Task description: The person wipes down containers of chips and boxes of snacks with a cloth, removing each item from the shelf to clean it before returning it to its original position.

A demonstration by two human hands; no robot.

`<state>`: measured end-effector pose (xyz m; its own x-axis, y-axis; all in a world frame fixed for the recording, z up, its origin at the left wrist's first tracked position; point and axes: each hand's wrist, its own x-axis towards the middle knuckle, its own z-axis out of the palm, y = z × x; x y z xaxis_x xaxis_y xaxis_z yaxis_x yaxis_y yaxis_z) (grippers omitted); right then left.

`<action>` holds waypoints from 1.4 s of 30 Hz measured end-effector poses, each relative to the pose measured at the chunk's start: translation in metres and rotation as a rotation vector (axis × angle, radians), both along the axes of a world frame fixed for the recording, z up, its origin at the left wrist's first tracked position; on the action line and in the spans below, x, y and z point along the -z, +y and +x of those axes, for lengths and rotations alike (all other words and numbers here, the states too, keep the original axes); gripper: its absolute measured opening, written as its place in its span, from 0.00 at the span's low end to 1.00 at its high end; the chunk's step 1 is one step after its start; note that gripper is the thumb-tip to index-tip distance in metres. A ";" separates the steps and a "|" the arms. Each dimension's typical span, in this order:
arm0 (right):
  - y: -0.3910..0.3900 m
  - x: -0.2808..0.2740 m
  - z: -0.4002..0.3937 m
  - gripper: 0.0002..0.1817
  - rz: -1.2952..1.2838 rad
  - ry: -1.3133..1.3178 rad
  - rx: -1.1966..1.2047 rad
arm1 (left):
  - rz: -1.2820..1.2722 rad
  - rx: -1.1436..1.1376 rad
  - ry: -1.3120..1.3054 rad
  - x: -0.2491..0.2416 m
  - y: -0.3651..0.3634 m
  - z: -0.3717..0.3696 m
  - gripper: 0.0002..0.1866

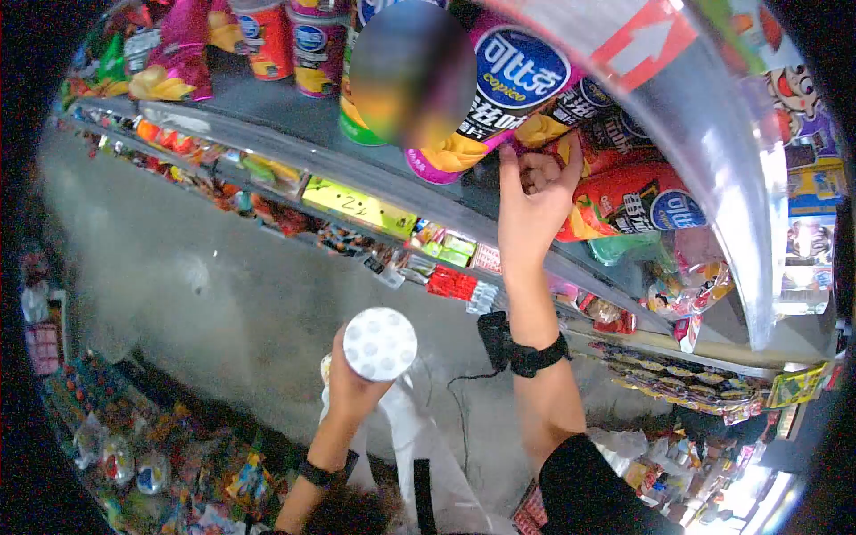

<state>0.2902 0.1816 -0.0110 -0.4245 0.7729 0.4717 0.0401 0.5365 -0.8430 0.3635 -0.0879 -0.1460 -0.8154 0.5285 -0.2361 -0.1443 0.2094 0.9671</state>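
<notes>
The left hand [357,385] has its fingers clamped round one container [381,343], whose round, white, dotted end faces the camera; its long axis runs away from view, the sides mostly hidden; farther off, the right hand [540,183] is at the shelf [267,114], outer fingers apart, others curled between; one magenta can [513,89] slants up left of them; one red can [629,203] points rightward beside them.

The left hand [358,390] holds a white-ended can [381,344] below centre; the right hand [540,189] reaches beside a red can [624,203], upper right
</notes>
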 end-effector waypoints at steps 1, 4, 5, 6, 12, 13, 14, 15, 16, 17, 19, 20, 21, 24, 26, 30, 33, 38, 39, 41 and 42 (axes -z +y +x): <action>0.001 0.002 -0.001 0.41 0.033 -0.019 0.029 | 0.040 0.001 -0.080 0.005 -0.002 0.000 0.47; 0.004 0.005 -0.004 0.41 0.065 -0.067 0.092 | 0.113 -0.006 -0.060 0.021 -0.002 0.001 0.47; 0.006 0.008 -0.003 0.41 0.066 -0.056 0.104 | 0.102 0.031 -0.102 0.028 -0.004 0.001 0.47; 0.009 0.008 -0.005 0.41 0.073 -0.041 0.113 | 0.095 0.064 -0.138 0.036 -0.003 -0.001 0.47; 0.015 -0.001 -0.008 0.38 0.381 -0.273 0.291 | 0.171 0.155 -0.167 0.065 0.011 -0.005 0.45; 0.017 0.001 -0.008 0.37 0.545 -0.314 0.359 | 0.182 0.143 -0.161 0.066 0.014 -0.005 0.45; 0.016 -0.001 -0.009 0.37 0.545 -0.316 0.363 | 0.190 0.129 -0.156 0.067 0.015 -0.004 0.44; 0.013 -0.005 -0.010 0.34 0.412 -0.350 0.355 | 0.188 0.133 -0.156 0.071 0.014 -0.004 0.44; 0.010 -0.007 -0.011 0.32 0.276 -0.384 0.342 | 0.191 0.136 -0.163 0.078 0.013 -0.001 0.45; 0.016 -0.002 -0.011 0.28 0.340 -0.338 0.309 | 0.191 0.138 -0.166 0.084 0.011 0.001 0.45; 0.022 0.007 -0.014 0.27 0.334 -0.303 0.303 | 0.157 0.158 -0.088 0.090 0.006 0.005 0.45; 0.024 0.010 -0.015 0.25 0.335 -0.268 0.296 | 0.130 0.177 -0.013 0.082 0.007 0.004 0.46; 0.026 0.013 -0.017 0.25 0.324 -0.262 0.292 | 0.148 0.180 -0.153 0.059 0.009 0.001 0.47; 0.028 0.013 -0.017 0.25 0.558 -0.268 0.397 | 0.084 0.179 -0.075 0.060 0.001 0.006 0.46; 0.026 0.011 -0.015 0.24 0.370 -0.269 0.291 | 0.088 0.202 -0.093 0.055 -0.003 0.008 0.46; 0.023 0.011 -0.013 0.25 0.297 -0.264 0.287 | 0.079 0.184 -0.046 0.044 -0.009 0.011 0.46; 0.021 0.010 -0.014 0.26 0.226 -0.303 0.310 | 0.011 0.187 0.024 0.021 -0.004 0.007 0.45; 0.012 0.002 -0.012 0.28 0.230 -0.409 0.373 | 0.091 0.152 -0.030 0.012 0.004 0.003 0.43; 0.008 -0.002 -0.009 0.28 0.222 -0.410 0.370 | 0.109 0.132 -0.075 0.007 0.008 0.001 0.41; -0.007 -0.010 0.004 0.27 0.196 -0.465 0.310 | 0.116 0.108 -0.124 -0.006 0.015 -0.007 0.39; -0.017 -0.016 0.011 0.27 0.188 -0.467 0.308 | 0.072 0.150 -0.037 -0.017 0.020 -0.013 0.41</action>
<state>0.3015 0.1648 0.0049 -0.3891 0.8149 0.4295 0.5617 0.5794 -0.5905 0.3500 -0.0682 -0.1286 -0.7178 0.6602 -0.2212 -0.1520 0.1615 0.9751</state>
